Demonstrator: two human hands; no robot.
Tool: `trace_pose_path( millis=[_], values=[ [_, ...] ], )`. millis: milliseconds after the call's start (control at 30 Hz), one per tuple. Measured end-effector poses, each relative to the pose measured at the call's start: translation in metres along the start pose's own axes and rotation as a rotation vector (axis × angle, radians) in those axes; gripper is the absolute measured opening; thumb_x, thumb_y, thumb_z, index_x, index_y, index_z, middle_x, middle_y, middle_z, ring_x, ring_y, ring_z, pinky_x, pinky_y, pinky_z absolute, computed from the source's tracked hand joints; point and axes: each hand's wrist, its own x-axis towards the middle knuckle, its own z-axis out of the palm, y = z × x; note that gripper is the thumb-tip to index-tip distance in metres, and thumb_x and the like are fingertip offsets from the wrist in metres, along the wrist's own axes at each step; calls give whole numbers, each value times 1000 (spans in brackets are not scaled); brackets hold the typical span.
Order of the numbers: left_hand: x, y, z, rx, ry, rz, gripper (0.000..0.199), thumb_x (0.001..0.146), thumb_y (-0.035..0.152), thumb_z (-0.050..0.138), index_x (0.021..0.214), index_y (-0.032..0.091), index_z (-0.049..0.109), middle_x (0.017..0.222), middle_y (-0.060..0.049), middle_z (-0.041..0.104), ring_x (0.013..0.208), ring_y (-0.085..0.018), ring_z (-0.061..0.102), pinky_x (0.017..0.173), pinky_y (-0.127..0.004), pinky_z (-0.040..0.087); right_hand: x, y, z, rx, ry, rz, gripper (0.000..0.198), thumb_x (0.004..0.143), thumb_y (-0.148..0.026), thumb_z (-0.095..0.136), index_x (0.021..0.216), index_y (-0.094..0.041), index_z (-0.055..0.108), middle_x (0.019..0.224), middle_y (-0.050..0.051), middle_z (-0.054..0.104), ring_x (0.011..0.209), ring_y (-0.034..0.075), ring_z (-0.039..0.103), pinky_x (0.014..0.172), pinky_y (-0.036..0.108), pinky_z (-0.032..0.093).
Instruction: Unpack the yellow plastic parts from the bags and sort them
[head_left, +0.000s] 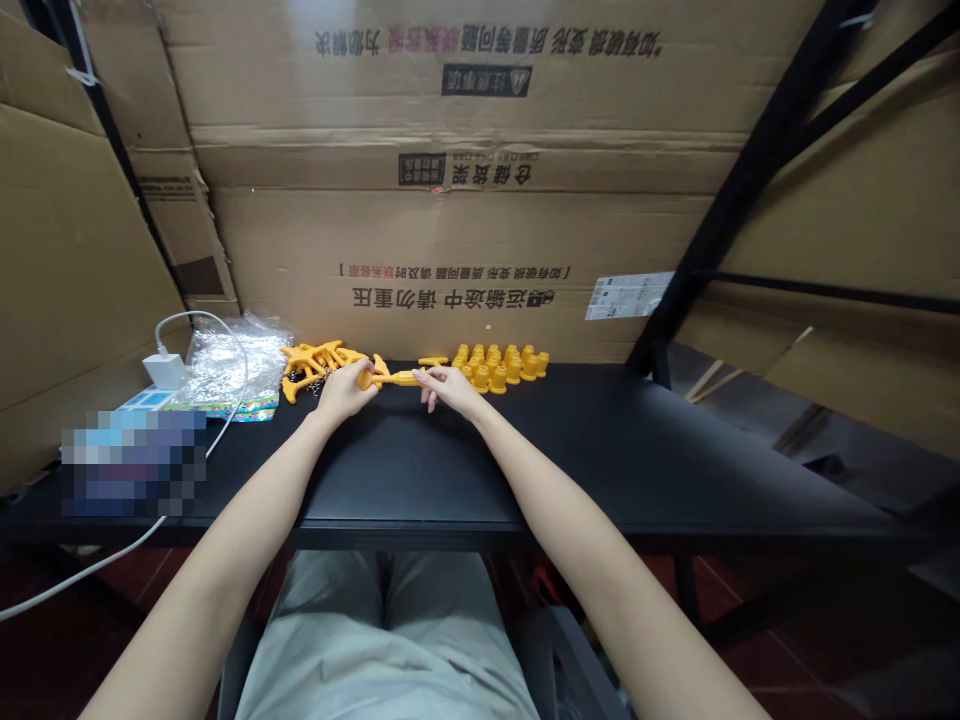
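Note:
Over the far part of the black table, my left hand (348, 391) and my right hand (448, 389) grip a slim yellow plastic piece (400, 378) from its two ends. The fingers of both hands are closed round it and hide parts of its shape. Behind my left hand lies a heap of yellow T-shaped plastic parts (311, 359), with small dark chain-like bits among them. Just beyond my right hand stand several yellow stepped plastic caps (513, 364) in rows. A yellow part (433, 361) lies between the heap and the caps.
Clear plastic bags (229, 355) lie at the back left. Beside them is a white charger (166, 371) with a white cable (245, 372). A blurred-out object (133, 463) is at the left front. Cardboard (450, 230) walls the back of the black table (600, 450); a black metal post (739, 180) rises at right.

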Motion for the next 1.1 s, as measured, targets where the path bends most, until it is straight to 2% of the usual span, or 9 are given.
trace_pose_path(
  millis=[133, 200, 267, 333, 467, 633, 900, 1100],
  values=[
    [1, -5, 2, -27, 7, -5, 23, 72, 25, 61, 96, 22, 61, 87, -2, 69, 78, -18, 62, 72, -28, 45, 4, 5, -3, 15, -53, 42, 42, 80, -57, 63, 80, -16, 60, 66, 2, 67, 46, 9, 61, 46, 20, 45],
    [2, -8, 2, -36, 5, -27, 24, 72, 26, 61, 96, 23, 61, 83, -1, 68, 75, -18, 62, 70, -27, 44, 6, 9, -6, 28, -60, 29, 37, 78, -50, 69, 91, -16, 61, 76, 3, 69, 51, 9, 63, 48, 19, 47],
    [2, -9, 2, -38, 3, -50, 24, 72, 26, 61, 96, 22, 62, 79, -1, 67, 73, -18, 61, 68, -27, 43, 8, 13, -7, 50, -43, -20, 44, 72, -43, 76, 105, -19, 58, 85, 2, 69, 55, 10, 64, 49, 20, 49],
    [2, -8, 2, -37, 3, -57, 24, 72, 27, 61, 95, 22, 62, 78, -1, 67, 71, -18, 60, 67, -27, 42, 10, 17, -9, 72, -29, -79, 50, 68, -40, 79, 109, -21, 56, 88, 1, 68, 58, 10, 65, 51, 21, 50],
    [2, -6, 1, -36, 9, -43, 25, 71, 27, 61, 95, 22, 62, 80, -1, 67, 71, -17, 60, 68, -26, 42, 12, 20, -11, 83, -43, -130, 47, 66, -43, 78, 101, -20, 57, 80, -1, 64, 59, 12, 65, 55, 24, 52],
    [2, -7, 1, -33, 23, -31, 24, 71, 27, 61, 95, 21, 63, 78, -1, 67, 70, -17, 60, 67, -26, 42, 13, 19, -10, 100, -32, -155, 52, 62, -49, 80, 97, -19, 57, 76, -1, 64, 55, 12, 63, 60, 29, 56],
    [1, -8, -1, -34, 33, -10, 23, 72, 25, 60, 95, 22, 62, 79, 0, 67, 70, -17, 60, 68, -26, 43, 14, 17, -4, 123, 29, -177, 54, 58, -56, 80, 91, -19, 57, 72, 1, 65, 60, 15, 64, 58, 30, 55],
    [1, -7, -1, -31, 39, -3, 23, 72, 24, 61, 95, 23, 62, 84, -1, 69, 74, -17, 61, 71, -26, 45, 12, 13, -3, 98, 43, -144, 53, 59, -59, 77, 86, -18, 56, 66, 0, 65, 50, 12, 59, 56, 30, 53]
  ],
)
